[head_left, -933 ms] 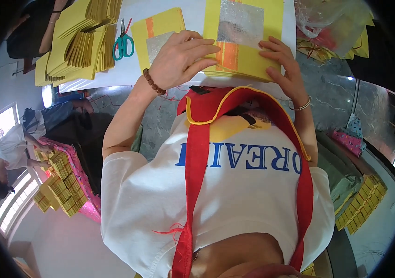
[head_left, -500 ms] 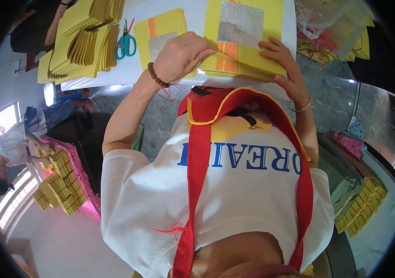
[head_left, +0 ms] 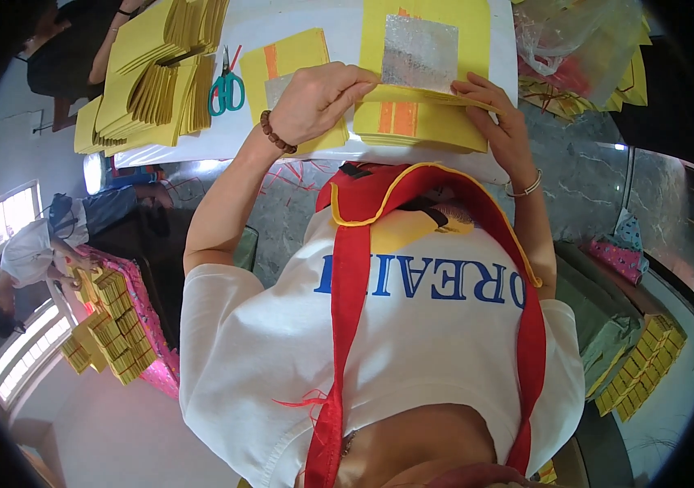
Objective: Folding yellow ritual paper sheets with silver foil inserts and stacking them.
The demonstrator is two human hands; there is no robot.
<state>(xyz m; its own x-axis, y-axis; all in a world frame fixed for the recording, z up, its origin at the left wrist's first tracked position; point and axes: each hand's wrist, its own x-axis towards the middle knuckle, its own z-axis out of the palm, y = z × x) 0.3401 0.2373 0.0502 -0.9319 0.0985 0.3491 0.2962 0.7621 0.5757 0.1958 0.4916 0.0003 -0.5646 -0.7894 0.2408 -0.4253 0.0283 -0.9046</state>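
Left hand: at upper centre, the left hand [head_left: 318, 102] pinches the near-left edge of the top yellow paper sheet [head_left: 477, 49], probably to part it from those beneath.
Right hand: fingers and thumb of the right hand [head_left: 510, 134] close about the near-right corner, apparently so the raised edge stays level between two holds.
Paper stack: the yellow paper stack [head_left: 445, 134] lies under the sheet at the table's near edge, likely for easy reach.
Silver square: the silver square [head_left: 420, 53] lies face up on the sheet.
Scissors: teal-handled scissors [head_left: 226, 91] lie at upper left, perhaps kept clear of the paper.
Change: half a second ago only the left side was lifted, the right fingers resting on top; now the near edge is raised right across.
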